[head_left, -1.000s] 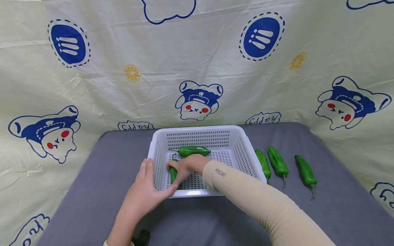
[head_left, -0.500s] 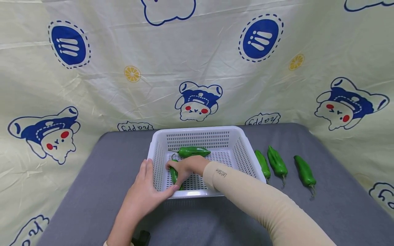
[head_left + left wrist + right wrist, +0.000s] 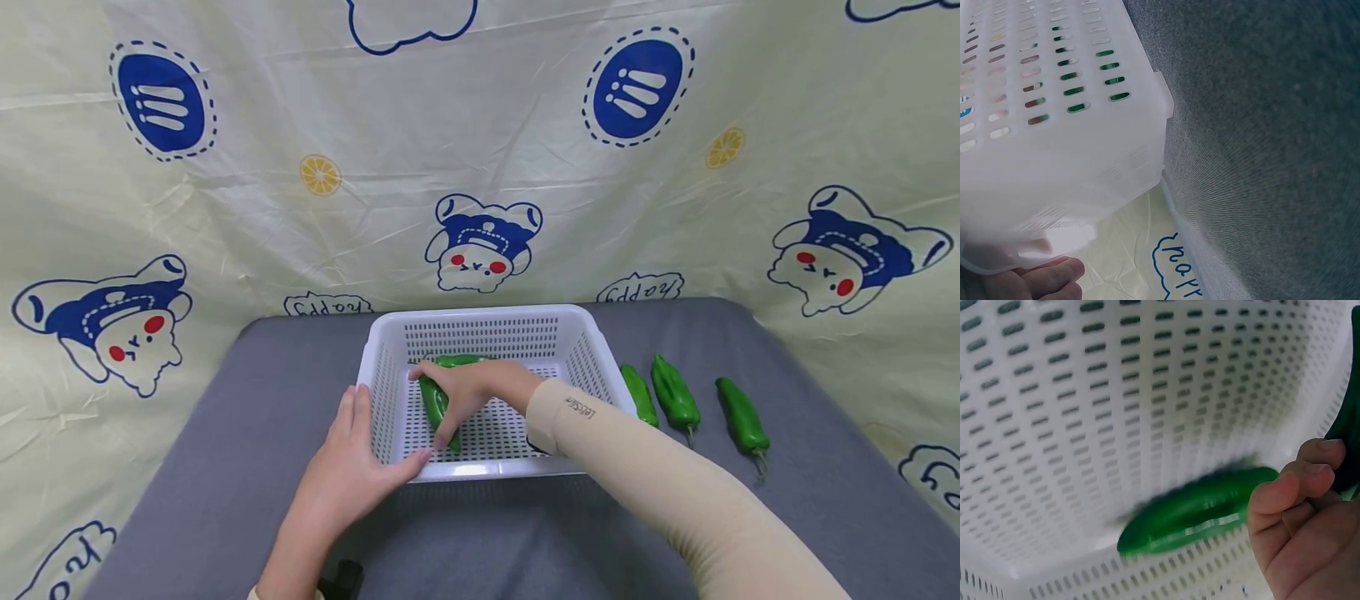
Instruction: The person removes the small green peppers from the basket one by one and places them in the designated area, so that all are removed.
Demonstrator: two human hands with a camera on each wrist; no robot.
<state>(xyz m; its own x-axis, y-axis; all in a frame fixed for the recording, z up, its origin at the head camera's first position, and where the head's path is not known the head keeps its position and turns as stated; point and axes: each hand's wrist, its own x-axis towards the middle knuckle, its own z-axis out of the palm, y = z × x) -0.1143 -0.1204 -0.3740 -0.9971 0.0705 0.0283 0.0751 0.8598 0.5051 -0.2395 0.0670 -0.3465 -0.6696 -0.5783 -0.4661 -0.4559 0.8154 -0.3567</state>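
A white perforated plastic basket point(image 3: 487, 472) stands on the grey cloth. Inside it, my right hand point(image 3: 467, 395) grips a long green pepper point(image 3: 434, 403) between the thumb and fingers, near the left wall. Another green pepper point(image 3: 1194, 515) lies crosswise on the basket's floor, partly covered by that hand in the head view. My left hand point(image 3: 347, 460) rests at the front left corner, its fingers straight along the outer left wall and the thumb on the front rim. The left wrist view shows its fingertips point(image 3: 1060, 278) beside the rim.
Right of the basket, several green peppers lie on the cloth: one close to the wall point(image 3: 637, 395), a middle pepper point(image 3: 675, 392) and a farther pepper point(image 3: 742, 417). A printed cream curtain point(image 3: 247, 167) hangs behind the table point(image 3: 277, 375).
My right hand has moved back and to the right inside the basket, taking the gripped pepper with it. It covers more of the other pepper. The left hand stays at the corner.
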